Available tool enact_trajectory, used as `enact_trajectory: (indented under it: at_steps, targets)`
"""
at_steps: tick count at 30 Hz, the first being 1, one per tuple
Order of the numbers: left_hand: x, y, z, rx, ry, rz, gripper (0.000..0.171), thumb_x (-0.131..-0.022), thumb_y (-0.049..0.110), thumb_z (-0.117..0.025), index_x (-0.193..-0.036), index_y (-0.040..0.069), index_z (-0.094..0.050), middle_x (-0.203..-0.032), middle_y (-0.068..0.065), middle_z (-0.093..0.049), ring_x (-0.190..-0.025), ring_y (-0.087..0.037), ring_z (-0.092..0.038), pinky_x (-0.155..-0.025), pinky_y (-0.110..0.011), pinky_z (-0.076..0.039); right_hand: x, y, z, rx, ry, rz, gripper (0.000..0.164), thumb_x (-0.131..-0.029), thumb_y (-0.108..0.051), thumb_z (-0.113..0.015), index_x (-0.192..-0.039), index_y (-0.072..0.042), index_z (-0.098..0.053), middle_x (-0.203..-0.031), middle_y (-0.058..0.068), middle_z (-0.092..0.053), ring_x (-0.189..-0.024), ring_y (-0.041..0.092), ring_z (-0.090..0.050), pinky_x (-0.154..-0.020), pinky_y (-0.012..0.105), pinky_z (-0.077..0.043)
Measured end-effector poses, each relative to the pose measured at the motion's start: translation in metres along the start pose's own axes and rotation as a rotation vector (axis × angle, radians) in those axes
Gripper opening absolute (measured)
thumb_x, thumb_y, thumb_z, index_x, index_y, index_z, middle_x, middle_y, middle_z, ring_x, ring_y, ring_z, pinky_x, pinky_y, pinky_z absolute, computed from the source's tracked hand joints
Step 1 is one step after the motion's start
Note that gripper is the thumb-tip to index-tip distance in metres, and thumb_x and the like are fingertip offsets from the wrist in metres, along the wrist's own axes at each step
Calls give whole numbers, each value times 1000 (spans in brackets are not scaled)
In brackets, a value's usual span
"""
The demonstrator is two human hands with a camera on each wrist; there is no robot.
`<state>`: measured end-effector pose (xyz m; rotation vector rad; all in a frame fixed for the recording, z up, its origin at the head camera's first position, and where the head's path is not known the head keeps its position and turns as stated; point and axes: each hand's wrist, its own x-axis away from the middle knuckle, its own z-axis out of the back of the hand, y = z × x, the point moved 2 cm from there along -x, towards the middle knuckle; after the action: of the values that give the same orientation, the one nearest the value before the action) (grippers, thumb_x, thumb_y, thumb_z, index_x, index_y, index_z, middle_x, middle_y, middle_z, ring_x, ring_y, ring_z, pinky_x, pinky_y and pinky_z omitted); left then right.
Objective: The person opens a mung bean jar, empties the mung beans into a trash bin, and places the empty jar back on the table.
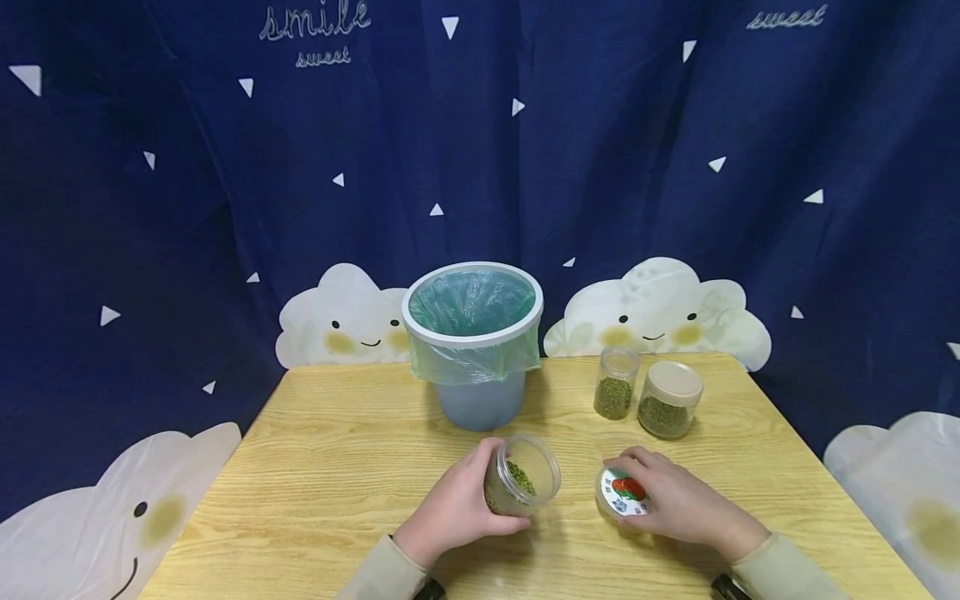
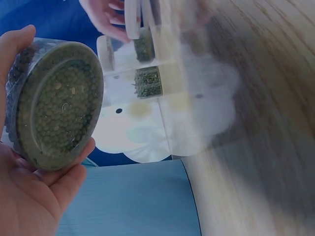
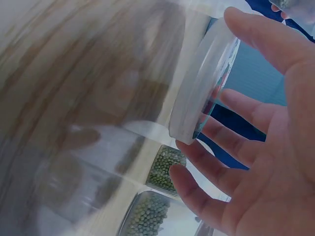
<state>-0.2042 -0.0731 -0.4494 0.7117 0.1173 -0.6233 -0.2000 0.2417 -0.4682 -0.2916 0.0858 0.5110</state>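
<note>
Before the bin (image 1: pixel 482 404) I see the jar (image 1: pixel 522 479) gripped in the left hand (image 1: pixel 467 504); rightward, the right hand (image 1: pixel 675 500) pinches the lid (image 1: pixel 624 492).

The surface (image 1: pixel 322 467) is of light yellow-brown colour, with a wood grain visible on it. It is somewhat shiny, and in the right wrist view it shows pale, blurred reflections. Near the far edge, about in the middle, there stands a grey-blue bin (image 1: pixel 480 404) with a white rim and a greenish bag inside. To the right of it, also at the far part, a slim clear jar (image 1: pixel 613 398) stands upright with small green beans. Just beside it stands a wider jar (image 1: pixel 665 412), closed with a beige lid (image 1: pixel 674 382).
</note>
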Motion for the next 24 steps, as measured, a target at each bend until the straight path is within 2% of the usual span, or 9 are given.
enact_trajectory:
  at_steps: [10, 24]
  targets:
    - [1, 1, 1, 1, -14, 21, 90, -63, 63, -80, -133, 25, -38, -120, 7, -56, -108, -5, -56, -94, -31, -49, 0, 6, -3, 8, -72, -24, 71, -72, -52, -79, -130, -18, -57, -118, -3, -53, -102, 18, -53, -83, 44, -50]
    - [0, 0, 1, 1, -26, 23, 91, -63, 68, -76, -134, 25, -38, -121, 7, -56, -109, -5, -56, -94, -31, -50, 4, 11, -9, -1, -107, -35, 74, -70, -57, -78, -131, -18, -57, -118, -2, -53, -100, 17, -53, -79, 43, -50]
